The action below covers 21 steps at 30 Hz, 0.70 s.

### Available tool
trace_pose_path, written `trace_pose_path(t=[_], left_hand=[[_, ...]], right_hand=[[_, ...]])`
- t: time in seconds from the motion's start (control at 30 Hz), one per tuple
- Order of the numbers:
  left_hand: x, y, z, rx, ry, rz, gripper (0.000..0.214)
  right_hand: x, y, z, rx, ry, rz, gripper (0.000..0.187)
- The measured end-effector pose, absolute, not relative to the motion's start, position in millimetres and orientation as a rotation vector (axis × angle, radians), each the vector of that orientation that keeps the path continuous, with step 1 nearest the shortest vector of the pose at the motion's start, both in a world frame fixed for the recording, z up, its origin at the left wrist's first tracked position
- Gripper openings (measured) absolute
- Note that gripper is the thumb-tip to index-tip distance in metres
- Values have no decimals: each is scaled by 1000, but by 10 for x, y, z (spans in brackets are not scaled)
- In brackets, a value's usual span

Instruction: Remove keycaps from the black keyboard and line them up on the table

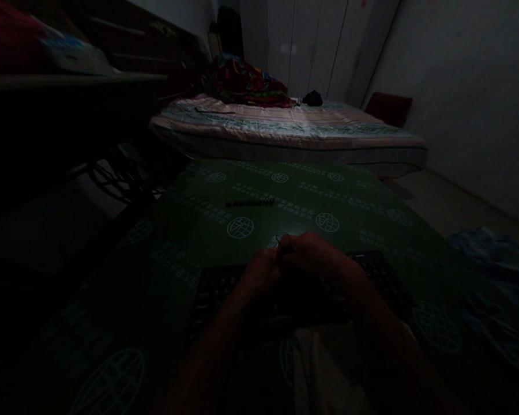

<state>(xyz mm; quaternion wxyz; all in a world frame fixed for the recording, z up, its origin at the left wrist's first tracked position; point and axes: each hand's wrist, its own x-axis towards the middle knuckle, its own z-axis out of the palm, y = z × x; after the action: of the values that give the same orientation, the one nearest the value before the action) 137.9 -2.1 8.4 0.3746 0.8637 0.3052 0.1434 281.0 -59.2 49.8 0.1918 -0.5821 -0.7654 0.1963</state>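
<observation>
The room is dim; a bed (328,134) in striped cover stands beyond the green bench (281,216), which is printed with pale globes and lettering; a patterned red blanket (246,83) lies heaped on the bed. On the bench, below the hands, is the keyboard (281,309), black and wide, its rows of keys lost in shadow at the middle and faintly picked out at both ends; the forearms cross over it and hide part of it. The left hand (263,268) and the right hand (315,252) meet above its far edge, fingers curled in and fingertips bunched; thin, wire-like ends (286,237) poke up there, though I cannot tell which hand has hold of them, nor how firmly; farther off, small dark pieces (251,203) stand in a nearly straight row, well apart from the keyboard; a pale cloth (326,369) shows between the forearms.
</observation>
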Motion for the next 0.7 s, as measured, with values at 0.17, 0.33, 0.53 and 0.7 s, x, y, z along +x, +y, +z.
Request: trace_pose_path(t=[0.17, 0.33, 0.53, 0.7], left_hand=[[1372, -22, 93, 2244, 800, 360, 14], [1415, -83, 145, 2322, 888, 311, 16], [1422, -116, 131, 2384, 898, 318, 17], [1411, -109, 93, 2325, 910, 361, 15]], right_hand=[[2841, -576, 475, -1615, -2136, 610, 13], [2949, -569, 425, -1510, -1933, 841, 14], [3026, -564, 359, -1413, -1763, 1003, 13], [2986, -564, 364, -1415, -1813, 963, 12]])
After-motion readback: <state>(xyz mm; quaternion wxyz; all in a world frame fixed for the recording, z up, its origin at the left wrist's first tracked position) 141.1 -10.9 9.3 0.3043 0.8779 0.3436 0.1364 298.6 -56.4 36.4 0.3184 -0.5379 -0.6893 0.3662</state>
